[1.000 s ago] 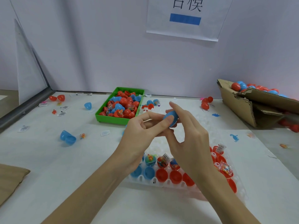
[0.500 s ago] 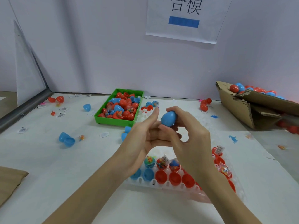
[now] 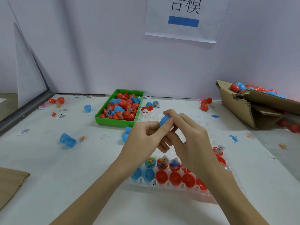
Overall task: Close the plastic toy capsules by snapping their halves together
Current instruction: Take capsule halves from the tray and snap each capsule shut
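A blue capsule [image 3: 164, 120] is held above the middle of the table. My right hand [image 3: 189, 140] grips it with fingers curled over its top. My left hand [image 3: 142, 140] pinches it from the left with thumb and fingers. Most of the capsule is hidden by the fingers, and its seam cannot be seen. Below my hands lies a white holder tray [image 3: 146, 182] with open blue and red capsule halves, some holding small wrapped toys [image 3: 163, 162].
A green bin [image 3: 116, 123] of red and blue capsule parts stands behind my hands. A torn cardboard box [image 3: 240, 108] with closed capsules lies at the right. Loose blue halves [image 3: 67, 140], red halves [image 3: 56, 100], labels and tiny toys lie scattered on the white table.
Both hands turned the blue capsule: more of it showed half a second ago, and now my right fingers cover more of it. The hands stayed above the tray.
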Demonstrator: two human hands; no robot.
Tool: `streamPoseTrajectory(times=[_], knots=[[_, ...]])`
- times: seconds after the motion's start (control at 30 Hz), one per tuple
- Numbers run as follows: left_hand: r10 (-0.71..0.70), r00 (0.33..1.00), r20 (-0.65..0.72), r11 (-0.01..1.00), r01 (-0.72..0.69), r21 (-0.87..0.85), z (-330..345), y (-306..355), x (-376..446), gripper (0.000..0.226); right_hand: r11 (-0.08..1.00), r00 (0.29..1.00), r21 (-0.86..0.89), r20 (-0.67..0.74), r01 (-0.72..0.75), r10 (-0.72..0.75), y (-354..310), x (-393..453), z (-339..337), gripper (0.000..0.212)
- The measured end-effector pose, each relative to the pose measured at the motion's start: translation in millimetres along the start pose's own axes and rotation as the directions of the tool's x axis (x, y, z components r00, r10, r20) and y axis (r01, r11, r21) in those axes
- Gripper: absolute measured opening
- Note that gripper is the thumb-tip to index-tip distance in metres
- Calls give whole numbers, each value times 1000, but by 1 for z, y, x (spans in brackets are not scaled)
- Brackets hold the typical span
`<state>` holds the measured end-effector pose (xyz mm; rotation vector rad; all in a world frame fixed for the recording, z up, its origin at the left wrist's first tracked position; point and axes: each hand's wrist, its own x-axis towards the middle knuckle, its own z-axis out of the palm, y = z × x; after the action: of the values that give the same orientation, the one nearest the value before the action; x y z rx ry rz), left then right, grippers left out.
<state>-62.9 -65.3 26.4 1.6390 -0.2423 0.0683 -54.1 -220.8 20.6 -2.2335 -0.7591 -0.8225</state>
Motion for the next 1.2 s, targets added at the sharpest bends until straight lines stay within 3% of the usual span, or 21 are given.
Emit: streamPoseTrajectory(times=[0.2,0.37,0.57,0.77,0.93,1.07,1.13,1.17,1.2], knots=[[77,993,-92,994,-70,85,-7,-4,5,30,998,999,-29,-13,-48,48,3,1,4,53],[79,996,-29,997,-79,12,-11,0,5,39,985,992,130,-51,-110,118,1,2,8,49],[16,999,33,997,-13,-70,-13,4,4,40,1000,997,12,-67,28,-27,2,0,10,40],[-49,996,76,991,58,-121,-15,6,3,38,999,998,-14,-40,50,-51,1,-2,7,46],[-27,998,60,994,33,-102,-16,6,6,39,1000,1000,-15,-1,17,-17,2,2,3,43],[-75,996,39,990,79,-120,-12,3,8,51,987,987,-43,-41,-157,155,9,14,-4,48],[-89,996,-20,987,85,-139,-15,2,10,55,932,933,152,-101,-330,347,20,27,-11,41],[-89,995,-50,983,79,-164,-18,1,11,56,822,864,363,-80,-439,497,29,37,-17,34],[-89,993,-78,979,72,-190,-20,1,12,55,585,756,639,-9,-499,654,40,50,-23,27]])
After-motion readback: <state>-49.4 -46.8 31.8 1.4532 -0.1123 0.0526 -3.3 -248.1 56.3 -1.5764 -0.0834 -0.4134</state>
